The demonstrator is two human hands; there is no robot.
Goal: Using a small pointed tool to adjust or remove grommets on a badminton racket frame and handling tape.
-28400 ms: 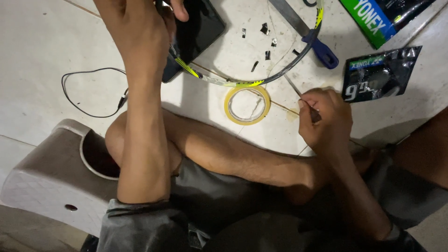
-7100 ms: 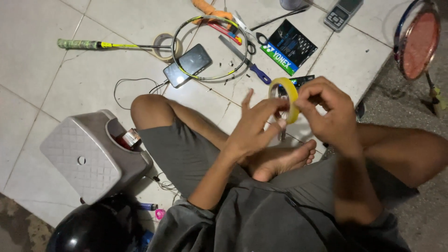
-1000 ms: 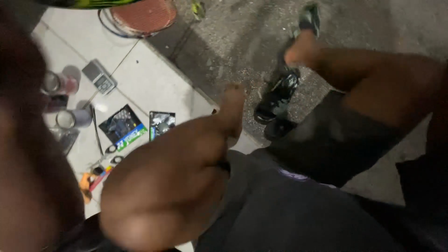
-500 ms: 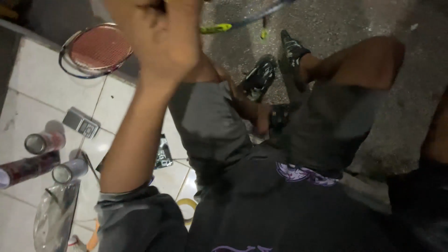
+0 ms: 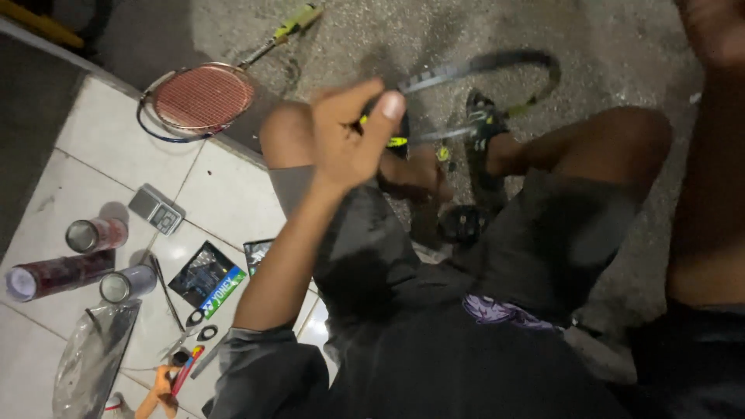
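My left hand is raised in the middle of the view, fingers closed on the black and yellow-green frame of an unstrung racket. The frame curves away to the right above my knees. My right forearm runs up the right edge. My right hand is blurred and cut off at the top right corner, so its grip is unclear. I sit with bent legs in dark shorts, and black sandals lie on the rough ground beneath the racket frame.
A red-strung racket lies at the edge of the tiled floor. On the tiles are a small grey device, three cylindrical tubes, a black and green packet, scissors, an orange tool and a plastic bag.
The view has swung and steadied. My left hand has come down from the top edge to mid-frame, and the racket frame's loop now shows to its right.
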